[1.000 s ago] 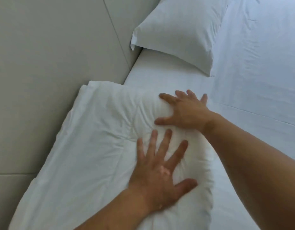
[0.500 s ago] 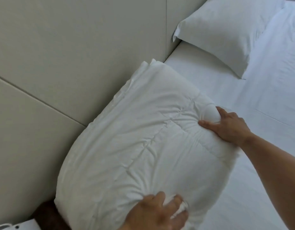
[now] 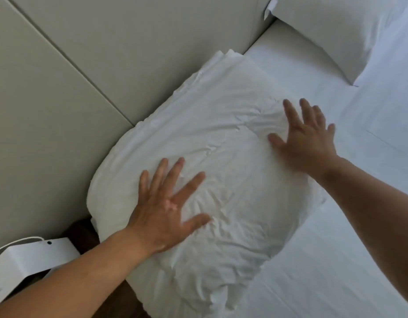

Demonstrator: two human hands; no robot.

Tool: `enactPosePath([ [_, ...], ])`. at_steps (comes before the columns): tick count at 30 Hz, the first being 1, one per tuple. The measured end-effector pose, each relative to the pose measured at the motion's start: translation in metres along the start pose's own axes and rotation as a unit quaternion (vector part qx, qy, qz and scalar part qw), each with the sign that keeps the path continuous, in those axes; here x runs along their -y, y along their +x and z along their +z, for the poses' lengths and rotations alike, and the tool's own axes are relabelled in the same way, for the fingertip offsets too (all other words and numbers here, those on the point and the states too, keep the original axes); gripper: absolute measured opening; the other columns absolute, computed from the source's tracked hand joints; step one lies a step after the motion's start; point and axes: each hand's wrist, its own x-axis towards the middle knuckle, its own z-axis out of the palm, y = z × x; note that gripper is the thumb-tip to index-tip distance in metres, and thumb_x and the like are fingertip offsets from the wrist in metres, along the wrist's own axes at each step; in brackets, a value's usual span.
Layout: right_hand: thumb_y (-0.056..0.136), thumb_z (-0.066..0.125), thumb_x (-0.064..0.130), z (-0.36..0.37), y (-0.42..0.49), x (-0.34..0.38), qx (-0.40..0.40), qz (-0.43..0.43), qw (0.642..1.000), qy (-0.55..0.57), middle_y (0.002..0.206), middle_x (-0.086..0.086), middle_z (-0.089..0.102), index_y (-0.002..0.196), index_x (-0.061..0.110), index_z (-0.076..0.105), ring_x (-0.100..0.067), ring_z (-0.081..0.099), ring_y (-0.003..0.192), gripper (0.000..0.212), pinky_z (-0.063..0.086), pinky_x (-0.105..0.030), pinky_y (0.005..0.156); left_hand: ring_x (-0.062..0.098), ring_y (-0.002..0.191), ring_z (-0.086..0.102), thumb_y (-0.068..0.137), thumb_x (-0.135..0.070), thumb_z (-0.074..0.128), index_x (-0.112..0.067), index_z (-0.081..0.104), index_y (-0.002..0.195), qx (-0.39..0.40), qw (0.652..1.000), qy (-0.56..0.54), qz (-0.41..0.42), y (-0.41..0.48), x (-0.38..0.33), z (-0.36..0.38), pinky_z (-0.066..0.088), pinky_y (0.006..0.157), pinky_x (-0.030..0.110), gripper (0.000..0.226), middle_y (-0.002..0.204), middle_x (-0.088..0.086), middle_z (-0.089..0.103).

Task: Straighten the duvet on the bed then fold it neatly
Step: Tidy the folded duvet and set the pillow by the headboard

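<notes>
while it lies folded, duvet point(image 3: 221, 138) under left hand point(image 3: 166, 210), right hand point(image 3: 306, 138)

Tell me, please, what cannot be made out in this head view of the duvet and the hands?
All in the head view.
Folded duvet: near end cut off by the bottom edge.
Right hand: fingers blurred.
Left hand: hides the fabric under it.
Pillow: cut off by the top edge.
White box: cut off by the left edge, markings too small.

Both hands, the left point(image 3: 166, 210) and the right point(image 3: 306, 138), have let go of the duvet's point(image 3: 221, 138) edges and now press flat on top.
</notes>
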Motion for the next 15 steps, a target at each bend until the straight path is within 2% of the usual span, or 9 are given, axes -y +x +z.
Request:
enactPosePath([
  [1,0.087,0.037,0.078,0.002,-0.012,0.022,0.025,-0.041,0.999,0.008,0.169,0.003,0.001,0.157,0.044,0.003,-0.028,0.0,0.155,0.084,0.01,-0.066,0.118,0.028,0.152,-0.015,0.078,-0.092,0.016,-0.051,-0.001,0.153,0.007,0.999,0.0,-0.04,0.002,0.001,0.002,0.001,0.119,0.062,0.088,0.166,-0.001,-0.012],
  [3,0.08,0.028,0.09,0.019,-0.032,0.043,0.076,-0.09,0.993,-0.005,0.168,0.01,-0.001,0.156,0.048,0.003,-0.024,-0.004,0.155,0.09,0.003,-0.067,0.117,0.03,0.15,-0.021,0.073,-0.095,0.016,-0.048,-0.005,0.154,0.001,0.998,-0.016,-0.055,-0.003,-0.009,0.012,-0.005,0.117,0.065,0.095,0.165,0.0,-0.017],
  [5,0.078,0.023,0.093,0.044,-0.041,0.032,0.063,-0.095,0.993,0.004,0.168,0.015,-0.002,0.156,0.048,0.001,-0.02,-0.007,0.155,0.092,0.0,-0.066,0.119,0.034,0.152,-0.013,0.074,-0.094,0.026,-0.043,0.005,0.156,0.018,0.999,-0.01,-0.024,-0.012,-0.02,0.034,-0.003,0.115,0.068,0.099,0.167,0.005,-0.008],
  [9,0.081,0.016,0.09,0.088,-0.047,-0.009,0.058,-0.095,0.994,-0.019,0.168,0.016,-0.005,0.156,0.044,-0.005,-0.016,-0.011,0.155,0.09,0.0,-0.063,0.121,0.038,0.152,0.008,0.072,-0.091,0.044,-0.036,0.028,0.154,0.096,0.994,0.006,0.047,-0.027,-0.019,0.094,0.018,0.109,0.073,0.1,0.165,0.008,0.016],
  [13,0.081,0.02,0.091,0.077,-0.036,-0.005,0.071,-0.11,0.991,-0.027,0.168,0.016,-0.003,0.157,0.045,-0.002,-0.014,-0.008,0.155,0.091,0.001,-0.059,0.122,0.036,0.152,0.008,0.07,-0.092,0.044,-0.035,0.03,0.154,0.039,0.998,-0.007,0.047,-0.026,-0.017,0.096,0.016,0.111,0.071,0.102,0.165,0.006,0.016],
  [15,0.08,0.02,0.091,0.057,-0.024,-0.005,0.042,-0.097,0.994,-0.032,0.168,0.012,-0.001,0.157,0.044,0.004,-0.014,-0.005,0.155,0.092,0.0,-0.057,0.123,0.033,0.153,0.006,0.072,-0.092,0.04,-0.037,0.03,0.154,-0.004,0.999,-0.016,0.049,-0.016,-0.011,0.079,0.012,0.113,0.071,0.099,0.165,0.006,0.015],
])
